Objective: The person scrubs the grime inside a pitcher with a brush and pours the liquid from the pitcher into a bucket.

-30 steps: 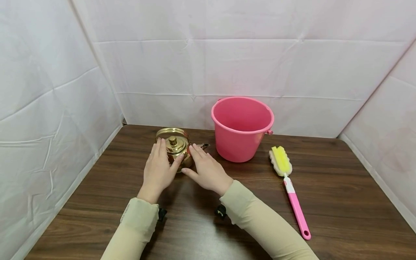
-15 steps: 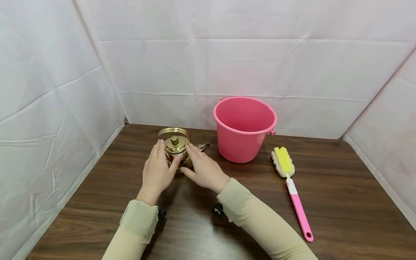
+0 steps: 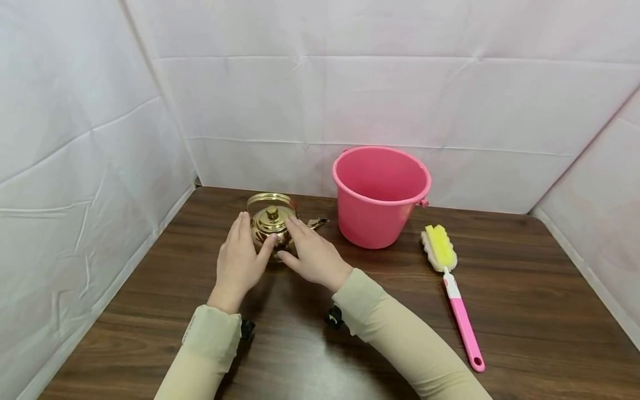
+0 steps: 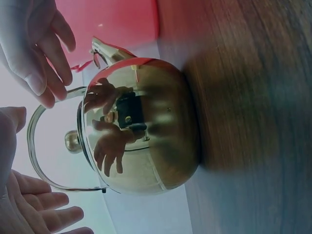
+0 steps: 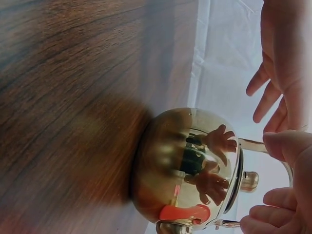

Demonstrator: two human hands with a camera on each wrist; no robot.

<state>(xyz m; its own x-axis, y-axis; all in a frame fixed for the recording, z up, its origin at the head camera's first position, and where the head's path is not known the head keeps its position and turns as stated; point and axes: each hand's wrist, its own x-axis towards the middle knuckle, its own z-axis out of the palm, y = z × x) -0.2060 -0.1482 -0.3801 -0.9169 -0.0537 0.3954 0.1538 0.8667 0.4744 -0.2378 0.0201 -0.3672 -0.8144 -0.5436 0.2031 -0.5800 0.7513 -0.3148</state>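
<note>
A shiny gold kettle (image 3: 271, 223) with a knobbed lid and raised arched handle stands upright on the table, its spout pointing right. My left hand (image 3: 240, 258) is held at its near left side, fingers straight and pointing forward. On the near right side, my right hand (image 3: 315, 255) slants in with straight fingers and the thumb spread. Both hands and their reflections show around the kettle body (image 4: 165, 161) in the left wrist view. Neither hand grips it; whether any fingertip touches it I cannot tell. In the head view the hands hide part of its lower body.
A pink bucket (image 3: 372, 222) stands right of the spout, near the back. Further right lies a sponge brush (image 3: 452, 289) with a yellow-and-white head and pink handle. White cloth (image 3: 320, 100) hangs behind and at both sides of the dark wooden table (image 3: 390, 344).
The head view has shifted slightly, so the kettle, bucket and brush appear a little further right. Both hands have drawn back slightly from the kettle, showing more of it.
</note>
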